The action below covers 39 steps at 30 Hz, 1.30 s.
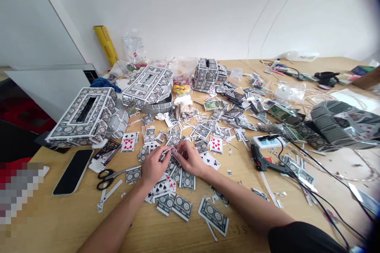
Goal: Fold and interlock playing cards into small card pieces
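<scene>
Both hands meet over a spread of playing cards at the table's middle. My left hand is closed, thumb and fingers pinching a small playing card piece. Across from it my right hand has its fingers bent around the same piece, which they largely cover. Cards with grey patterned backs lie right under the hands, and a few face-up spades show below. Black-handled scissors rest left of my left hand, their blades partly beneath a card.
Card-covered boxes stand at the left and back. A phone lies front left. On the right are a glue gun, a power strip, black cables and a curved card-covered piece. Card scraps litter the middle.
</scene>
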Each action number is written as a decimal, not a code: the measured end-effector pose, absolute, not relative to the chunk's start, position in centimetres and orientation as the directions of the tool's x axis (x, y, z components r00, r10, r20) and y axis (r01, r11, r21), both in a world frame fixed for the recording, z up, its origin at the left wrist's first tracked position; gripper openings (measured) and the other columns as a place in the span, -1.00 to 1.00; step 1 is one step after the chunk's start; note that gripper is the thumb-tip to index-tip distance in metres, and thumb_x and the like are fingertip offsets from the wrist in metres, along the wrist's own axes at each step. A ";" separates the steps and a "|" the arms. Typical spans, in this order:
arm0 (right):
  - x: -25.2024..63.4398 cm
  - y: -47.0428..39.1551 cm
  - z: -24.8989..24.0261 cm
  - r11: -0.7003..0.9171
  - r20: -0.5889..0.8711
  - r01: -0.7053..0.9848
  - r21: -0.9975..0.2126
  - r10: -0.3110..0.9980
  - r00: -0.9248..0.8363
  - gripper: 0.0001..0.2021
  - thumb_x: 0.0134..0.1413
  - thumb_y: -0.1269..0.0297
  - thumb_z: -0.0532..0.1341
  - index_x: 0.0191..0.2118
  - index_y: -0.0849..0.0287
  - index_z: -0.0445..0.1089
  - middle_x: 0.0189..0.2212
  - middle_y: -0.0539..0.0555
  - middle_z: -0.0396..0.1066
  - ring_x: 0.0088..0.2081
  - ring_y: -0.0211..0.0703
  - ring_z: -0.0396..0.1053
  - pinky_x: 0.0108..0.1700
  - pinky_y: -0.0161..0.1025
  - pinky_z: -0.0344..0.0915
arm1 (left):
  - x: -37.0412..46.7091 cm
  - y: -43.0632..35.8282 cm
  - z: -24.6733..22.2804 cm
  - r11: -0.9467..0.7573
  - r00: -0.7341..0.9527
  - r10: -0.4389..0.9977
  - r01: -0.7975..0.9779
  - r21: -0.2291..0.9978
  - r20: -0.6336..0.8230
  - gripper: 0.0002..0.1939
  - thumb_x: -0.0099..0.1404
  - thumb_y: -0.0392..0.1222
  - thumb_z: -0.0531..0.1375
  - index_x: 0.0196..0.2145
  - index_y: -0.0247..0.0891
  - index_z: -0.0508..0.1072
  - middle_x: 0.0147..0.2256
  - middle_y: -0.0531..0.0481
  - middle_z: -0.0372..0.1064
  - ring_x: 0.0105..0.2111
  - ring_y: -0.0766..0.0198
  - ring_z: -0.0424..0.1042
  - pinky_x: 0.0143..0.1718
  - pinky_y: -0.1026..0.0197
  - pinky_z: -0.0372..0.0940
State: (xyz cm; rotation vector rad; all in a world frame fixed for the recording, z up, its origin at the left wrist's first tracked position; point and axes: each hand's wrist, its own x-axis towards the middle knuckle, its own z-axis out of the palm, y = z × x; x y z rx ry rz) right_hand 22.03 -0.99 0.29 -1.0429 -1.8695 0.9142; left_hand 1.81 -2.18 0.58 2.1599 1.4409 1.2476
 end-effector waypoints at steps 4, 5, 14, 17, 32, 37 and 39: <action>21.8 -0.6 0.0 0.419 0.332 0.294 -0.859 0.894 -0.302 -0.76 0.31 0.12 0.33 -0.21 0.05 0.25 -0.16 0.08 0.58 -0.44 -0.23 0.36 -0.35 -0.24 0.35 | 1.8 -2.1 0.7 -0.482 0.156 0.847 0.627 0.611 0.508 -0.89 0.48 -0.18 0.19 -0.13 -0.14 0.54 -0.21 -0.03 0.64 -0.21 0.18 0.63 -0.11 0.17 0.48; 21.8 -0.5 -0.1 0.433 0.349 0.285 -0.855 0.888 -0.300 -0.75 0.31 0.12 0.34 -0.24 0.06 0.25 -0.12 0.10 0.59 -0.39 -0.21 0.39 -0.31 -0.22 0.38 | 1.8 -2.1 0.7 -0.484 0.161 0.847 0.628 0.610 0.506 -0.88 0.48 -0.18 0.19 -0.13 -0.14 0.54 -0.21 -0.03 0.64 -0.21 0.18 0.63 -0.11 0.17 0.48; 22.1 -0.1 -0.5 0.512 0.453 0.286 -0.810 0.855 -0.251 -0.73 0.28 0.10 0.41 -0.30 0.09 0.36 -0.06 0.18 0.53 -0.04 -0.01 0.51 -0.01 -0.06 0.46 | 1.9 -2.0 0.9 -0.486 0.192 0.855 0.617 0.619 0.482 -0.87 0.49 -0.19 0.17 -0.12 -0.14 0.54 -0.21 -0.05 0.61 -0.18 0.16 0.61 -0.09 0.14 0.48; 22.1 -0.1 -0.7 0.532 0.477 0.299 -0.792 0.846 -0.240 -0.74 0.30 0.10 0.40 -0.31 0.09 0.39 -0.08 0.18 0.51 -0.02 0.00 0.51 0.03 -0.05 0.46 | 1.9 -2.1 1.0 -0.490 0.215 0.858 0.613 0.620 0.466 -0.86 0.50 -0.18 0.16 -0.12 -0.15 0.54 -0.19 -0.06 0.60 -0.15 0.15 0.61 -0.06 0.14 0.48; 22.0 -0.2 -0.7 0.603 0.559 0.332 -0.725 0.797 -0.228 -0.82 0.31 0.15 0.40 -0.26 0.08 0.46 -0.18 0.13 0.54 -0.11 -0.03 0.54 -0.04 -0.11 0.50 | 1.7 -1.8 -0.2 -0.453 0.165 0.863 0.670 0.588 0.478 -0.90 0.49 -0.20 0.18 -0.13 -0.16 0.51 -0.23 -0.03 0.61 -0.20 0.14 0.61 -0.13 0.16 0.45; 21.9 -0.3 -0.7 0.616 0.580 0.338 -0.711 0.786 -0.213 -0.84 0.32 0.17 0.39 -0.23 0.08 0.46 -0.18 0.13 0.53 -0.11 -0.03 0.54 -0.05 -0.11 0.50 | 1.7 -1.8 -0.4 -0.443 0.152 0.863 0.685 0.578 0.482 -0.90 0.47 -0.20 0.18 -0.13 -0.16 0.51 -0.23 -0.04 0.62 -0.21 0.13 0.62 -0.14 0.15 0.45; 21.8 -0.3 -0.7 0.624 0.585 0.335 -0.706 0.780 -0.222 -0.86 0.33 0.19 0.39 -0.22 0.08 0.46 -0.18 0.13 0.53 -0.11 -0.04 0.53 -0.05 -0.12 0.50 | 1.7 -1.8 -0.3 -0.454 0.168 0.861 0.680 0.576 0.481 -0.90 0.47 -0.21 0.18 -0.14 -0.16 0.51 -0.24 -0.03 0.62 -0.21 0.13 0.62 -0.14 0.16 0.45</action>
